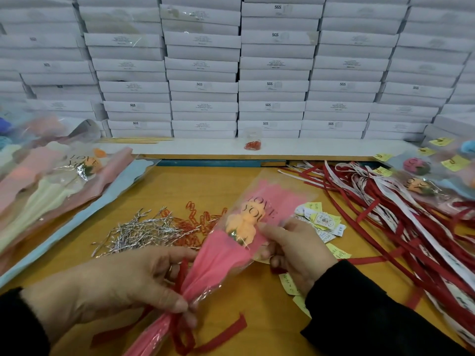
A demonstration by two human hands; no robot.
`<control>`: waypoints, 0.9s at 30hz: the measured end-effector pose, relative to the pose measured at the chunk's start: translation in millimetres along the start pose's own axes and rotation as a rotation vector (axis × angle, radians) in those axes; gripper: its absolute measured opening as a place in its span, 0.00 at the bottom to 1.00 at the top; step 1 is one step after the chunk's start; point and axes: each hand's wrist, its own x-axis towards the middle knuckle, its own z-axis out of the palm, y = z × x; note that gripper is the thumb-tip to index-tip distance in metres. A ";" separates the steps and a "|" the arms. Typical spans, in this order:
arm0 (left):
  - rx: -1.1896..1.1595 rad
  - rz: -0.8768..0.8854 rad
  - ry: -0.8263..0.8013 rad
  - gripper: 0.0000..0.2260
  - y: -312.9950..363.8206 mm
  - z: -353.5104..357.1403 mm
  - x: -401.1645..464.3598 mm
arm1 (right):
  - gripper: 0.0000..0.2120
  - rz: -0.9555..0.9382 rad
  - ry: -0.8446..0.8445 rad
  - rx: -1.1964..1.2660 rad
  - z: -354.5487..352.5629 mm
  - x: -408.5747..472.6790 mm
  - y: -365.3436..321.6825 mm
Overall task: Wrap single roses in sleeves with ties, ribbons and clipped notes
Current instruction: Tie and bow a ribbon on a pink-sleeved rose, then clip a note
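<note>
- Left hand (123, 289) pinches the gathered neck of the pink sleeve (223, 253), thumb and forefinger clamped where the red ribbon (185, 330) loops round it; that grip looks meant to keep the gather tight and stop the bow slipping.
- Right hand (295, 250) curls round the sleeve's right edge level with the bloom, fingertips on the clear film, probably steadying the top for a note to go on.
- The orange rose (240, 222) sits inside the sleeve under the "LOVE YOU" print, at 10 o'clock of the right fingers and 1 o'clock of the left pinch, touching neither directly.
- Yellow and white note slips (321, 222) lie just at 1 o'clock of the right hand, a short reach away.
- Silver twist ties (144, 229) and red paper clips (198, 219) are heaped at 12 o'clock of the left hand.
- Spare ribbons (385, 201) fan out at 2 o'clock; finished roses (421, 186) beyond.
- Empty sleeves (51, 186) are stacked at 10 o'clock on the yellow table (257, 317).
</note>
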 end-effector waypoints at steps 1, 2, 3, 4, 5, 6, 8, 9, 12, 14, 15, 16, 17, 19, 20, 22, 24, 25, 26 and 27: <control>0.008 -0.016 -0.009 0.22 1.1 -0.6 -0.5 | 0.06 -0.012 -0.028 -0.024 1.8 -1.9 0.4; 0.006 -0.030 -0.003 0.23 3.0 -1.0 -0.7 | 0.05 -0.026 -0.067 -0.043 4.2 -3.3 1.2; 0.000 -0.045 0.027 0.23 4.7 -1.1 0.0 | 0.05 -0.037 -0.114 -0.060 7.1 -5.2 2.3; 0.002 -0.058 0.083 0.24 6.8 -0.8 0.9 | 0.05 -0.045 -0.166 -0.073 10.3 -7.0 4.0; 0.001 -0.069 0.144 0.25 8.7 0.1 2.7 | 0.05 -0.045 -0.217 -0.085 13.9 -10.0 5.0; -0.020 -0.072 0.189 0.26 9.8 0.7 4.5 | 0.05 -0.040 -0.265 -0.098 17.3 -12.4 7.0; -0.086 -0.067 0.217 0.21 13.0 1.6 8.1 | 0.06 -0.033 -0.337 -0.138 22.5 -16.1 10.2; -0.099 -0.069 0.219 0.17 13.5 1.6 8.8 | 0.07 -0.038 -0.348 -0.165 24.0 -17.0 10.4; -0.098 -0.101 0.189 0.15 9.1 -2.8 5.4 | 0.17 -0.040 -0.221 -0.185 21.6 -9.9 12.3; -0.069 -0.138 0.127 0.18 4.1 -4.6 2.6 | 0.19 -0.012 -0.092 -0.123 14.9 -1.9 15.4; -0.068 -0.144 0.099 0.20 2.8 -4.3 2.1 | 0.16 -0.009 -0.059 -0.098 13.2 0.1 15.9; -0.068 -0.140 0.086 0.21 1.7 -4.1 1.9 | 0.13 -0.018 -0.054 -0.082 13.0 0.4 16.6; -0.048 -0.135 0.092 0.23 1.6 -3.3 2.2 | 0.11 -0.028 -0.058 -0.069 13.4 -0.5 17.2; 0.075 -0.166 0.149 0.27 5.3 -0.3 3.2 | 0.08 -0.053 -0.067 -0.049 14.7 -2.7 17.8; 0.148 -0.195 0.196 0.28 9.3 1.4 4.0 | 0.06 -0.075 -0.082 -0.047 15.9 -4.1 17.7; 0.249 -0.233 0.305 0.29 19.4 5.9 8.0 | 0.04 -0.111 -0.125 -0.059 18.0 -7.6 16.3; 0.281 -0.215 0.387 0.29 27.9 9.7 15.9 | 0.06 -0.132 -0.170 -0.081 20.7 -9.8 15.7; 0.279 -0.196 0.418 0.29 30.9 10.4 20.8 | 0.08 -0.133 -0.193 -0.091 22.1 -11.4 15.3; 0.273 -0.173 0.450 0.28 33.0 10.3 26.4 | 0.09 -0.132 -0.215 -0.100 23.9 -13.1 14.7; 0.257 -0.148 0.485 0.27 35.0 10.2 32.0 | 0.09 -0.128 -0.234 -0.107 25.6 -14.5 14.7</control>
